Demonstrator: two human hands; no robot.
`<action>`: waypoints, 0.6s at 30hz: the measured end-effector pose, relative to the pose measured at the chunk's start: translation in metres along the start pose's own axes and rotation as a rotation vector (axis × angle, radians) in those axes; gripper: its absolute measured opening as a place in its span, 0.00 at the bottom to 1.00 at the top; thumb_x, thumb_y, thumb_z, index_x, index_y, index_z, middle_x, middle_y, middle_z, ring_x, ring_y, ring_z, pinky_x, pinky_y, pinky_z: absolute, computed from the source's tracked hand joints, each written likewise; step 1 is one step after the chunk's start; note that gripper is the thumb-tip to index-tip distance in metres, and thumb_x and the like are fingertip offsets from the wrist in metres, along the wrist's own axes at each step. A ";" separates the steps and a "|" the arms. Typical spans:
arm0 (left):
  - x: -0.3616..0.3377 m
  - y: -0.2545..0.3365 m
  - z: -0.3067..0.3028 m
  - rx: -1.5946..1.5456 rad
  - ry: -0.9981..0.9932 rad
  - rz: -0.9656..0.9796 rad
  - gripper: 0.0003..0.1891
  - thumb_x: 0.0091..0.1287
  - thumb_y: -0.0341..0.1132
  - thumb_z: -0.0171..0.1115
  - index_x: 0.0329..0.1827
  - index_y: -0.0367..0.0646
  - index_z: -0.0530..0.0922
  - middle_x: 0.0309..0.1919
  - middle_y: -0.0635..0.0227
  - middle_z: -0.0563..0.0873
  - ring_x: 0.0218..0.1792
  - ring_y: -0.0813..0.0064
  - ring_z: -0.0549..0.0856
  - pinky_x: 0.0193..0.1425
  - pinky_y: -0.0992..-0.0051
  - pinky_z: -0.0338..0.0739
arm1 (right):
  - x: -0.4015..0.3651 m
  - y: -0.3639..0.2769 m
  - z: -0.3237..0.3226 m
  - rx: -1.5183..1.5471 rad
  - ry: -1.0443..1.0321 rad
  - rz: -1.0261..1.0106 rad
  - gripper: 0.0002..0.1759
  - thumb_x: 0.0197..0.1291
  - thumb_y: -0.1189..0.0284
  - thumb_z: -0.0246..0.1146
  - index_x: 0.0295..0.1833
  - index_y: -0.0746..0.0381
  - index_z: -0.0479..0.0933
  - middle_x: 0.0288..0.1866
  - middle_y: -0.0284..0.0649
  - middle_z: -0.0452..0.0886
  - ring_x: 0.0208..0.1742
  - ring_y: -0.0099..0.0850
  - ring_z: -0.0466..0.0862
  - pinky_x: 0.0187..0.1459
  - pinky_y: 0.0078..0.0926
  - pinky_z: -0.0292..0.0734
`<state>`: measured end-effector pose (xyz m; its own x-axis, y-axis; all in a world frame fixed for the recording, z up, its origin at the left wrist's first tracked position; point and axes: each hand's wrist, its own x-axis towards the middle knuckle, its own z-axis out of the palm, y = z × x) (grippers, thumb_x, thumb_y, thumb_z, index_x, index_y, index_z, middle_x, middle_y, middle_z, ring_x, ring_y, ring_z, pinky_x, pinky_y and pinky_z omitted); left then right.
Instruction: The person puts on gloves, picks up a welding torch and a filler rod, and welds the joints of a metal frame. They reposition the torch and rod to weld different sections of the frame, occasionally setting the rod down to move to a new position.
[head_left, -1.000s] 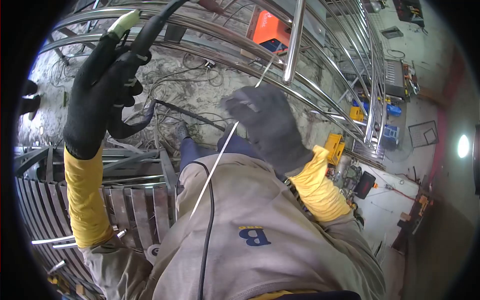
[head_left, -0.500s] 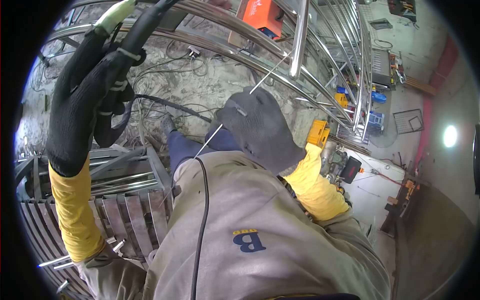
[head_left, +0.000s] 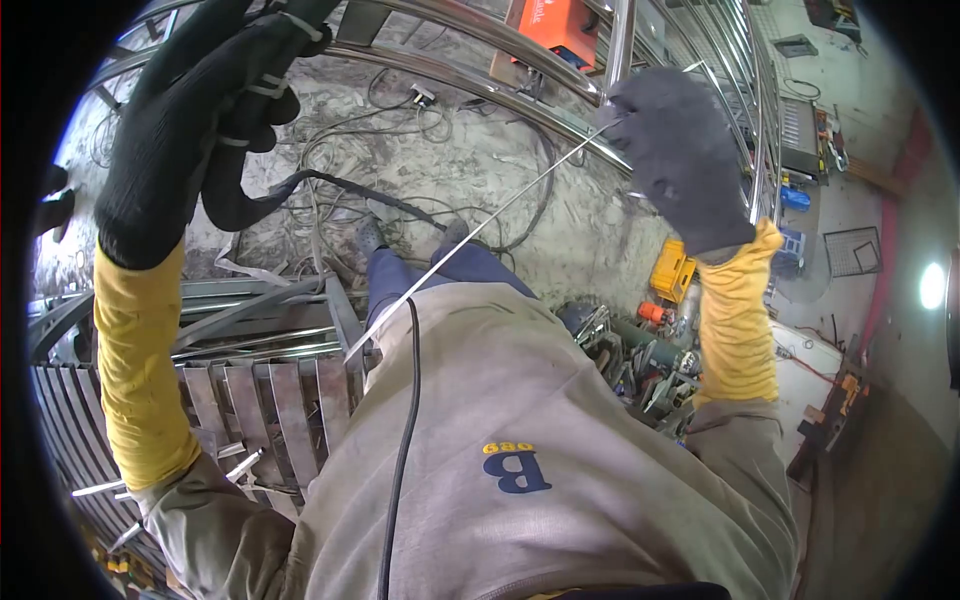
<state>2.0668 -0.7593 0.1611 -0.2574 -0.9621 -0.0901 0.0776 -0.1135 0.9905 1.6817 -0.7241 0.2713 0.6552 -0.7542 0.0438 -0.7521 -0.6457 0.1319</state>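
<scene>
My left hand [head_left: 190, 120], in a black glove, is raised at the upper left, its fingers wrapped round a black torch handle [head_left: 245, 205] whose cable runs down and to the right. My right hand [head_left: 680, 160], in a dark grey glove, is at the polished metal railing [head_left: 460, 82] on the upper right. Between its closed fingers is one end of a thin metal rod [head_left: 490, 220], which slants down left across the front of my clothing. The front of the torch is out of frame at the top.
An orange machine [head_left: 560, 30] stands behind the railing. Cables lie on the dusty floor by my feet. Flat metal bars [head_left: 290, 410] are stacked at the lower left; a yellow case [head_left: 672, 270] and tools lie on the right. Part of another dark glove shows at the left edge.
My right hand has moved up and right to the railing with the rod, away from my body. My left hand has shifted slightly up. The view has shifted a little.
</scene>
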 end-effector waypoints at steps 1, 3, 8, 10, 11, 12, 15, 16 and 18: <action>0.002 0.002 0.001 0.030 -0.008 -0.022 0.30 0.79 0.40 0.56 0.81 0.38 0.68 0.52 0.61 0.88 0.40 0.75 0.86 0.39 0.77 0.79 | 0.001 -0.008 0.012 -0.012 0.079 -0.082 0.09 0.59 0.69 0.68 0.47 0.51 0.85 0.52 0.30 0.84 0.59 0.35 0.83 0.58 0.37 0.79; 0.004 0.004 -0.002 0.226 -0.071 0.134 0.30 0.79 0.41 0.57 0.81 0.39 0.68 0.52 0.61 0.88 0.40 0.75 0.86 0.40 0.76 0.80 | 0.003 -0.029 0.035 -0.020 0.165 -0.162 0.09 0.60 0.69 0.68 0.46 0.50 0.86 0.53 0.30 0.85 0.58 0.34 0.83 0.59 0.37 0.79; 0.005 0.030 0.022 0.143 -0.102 -0.078 0.31 0.78 0.42 0.59 0.81 0.39 0.67 0.55 0.60 0.87 0.41 0.73 0.87 0.39 0.75 0.82 | 0.002 -0.079 0.048 0.341 -0.095 -0.145 0.13 0.57 0.67 0.74 0.43 0.60 0.80 0.43 0.40 0.80 0.45 0.40 0.82 0.50 0.39 0.78; 0.004 0.037 0.037 0.138 -0.186 -0.081 0.32 0.77 0.42 0.60 0.81 0.39 0.67 0.55 0.59 0.87 0.41 0.73 0.88 0.37 0.75 0.82 | -0.002 -0.076 0.051 0.368 -0.100 -0.116 0.14 0.56 0.67 0.74 0.43 0.60 0.80 0.43 0.41 0.79 0.44 0.43 0.81 0.49 0.41 0.78; 0.004 0.045 0.050 0.156 -0.180 -0.113 0.32 0.78 0.43 0.60 0.81 0.38 0.67 0.54 0.57 0.87 0.38 0.73 0.88 0.35 0.75 0.82 | -0.005 -0.071 0.050 0.367 -0.061 -0.084 0.14 0.57 0.66 0.74 0.43 0.60 0.80 0.44 0.41 0.80 0.44 0.44 0.81 0.49 0.41 0.78; 0.007 0.043 0.055 0.158 -0.179 -0.114 0.32 0.78 0.43 0.60 0.81 0.38 0.67 0.54 0.57 0.87 0.38 0.73 0.88 0.35 0.75 0.82 | -0.008 -0.066 0.050 0.365 -0.023 -0.052 0.14 0.57 0.66 0.74 0.43 0.60 0.80 0.44 0.41 0.80 0.44 0.45 0.81 0.48 0.42 0.78; 0.020 0.058 0.082 0.050 -0.229 -0.286 0.17 0.76 0.36 0.61 0.60 0.33 0.78 0.45 0.61 0.87 0.40 0.72 0.90 0.41 0.70 0.88 | -0.019 -0.052 0.054 0.400 0.093 -0.086 0.14 0.58 0.64 0.74 0.43 0.60 0.80 0.46 0.42 0.81 0.46 0.46 0.81 0.48 0.44 0.79; 0.025 0.056 0.086 0.046 -0.227 -0.289 0.17 0.76 0.36 0.61 0.60 0.33 0.78 0.45 0.61 0.87 0.40 0.72 0.90 0.41 0.70 0.88 | -0.022 -0.050 0.052 0.401 0.089 -0.087 0.14 0.58 0.64 0.74 0.43 0.60 0.80 0.46 0.42 0.81 0.46 0.46 0.81 0.48 0.44 0.79; 0.034 0.054 0.095 0.033 -0.263 -0.299 0.25 0.73 0.34 0.63 0.69 0.29 0.73 0.45 0.59 0.87 0.32 0.74 0.89 0.30 0.75 0.85 | -0.028 -0.052 0.047 0.411 -0.059 -0.037 0.15 0.60 0.62 0.73 0.44 0.60 0.80 0.48 0.42 0.82 0.48 0.46 0.82 0.50 0.44 0.79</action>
<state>1.9707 -0.7746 0.2210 -0.5017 -0.7911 -0.3499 -0.0677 -0.3674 0.9276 1.6992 -0.6752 0.2168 0.6861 -0.7274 -0.0116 -0.7016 -0.6574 -0.2750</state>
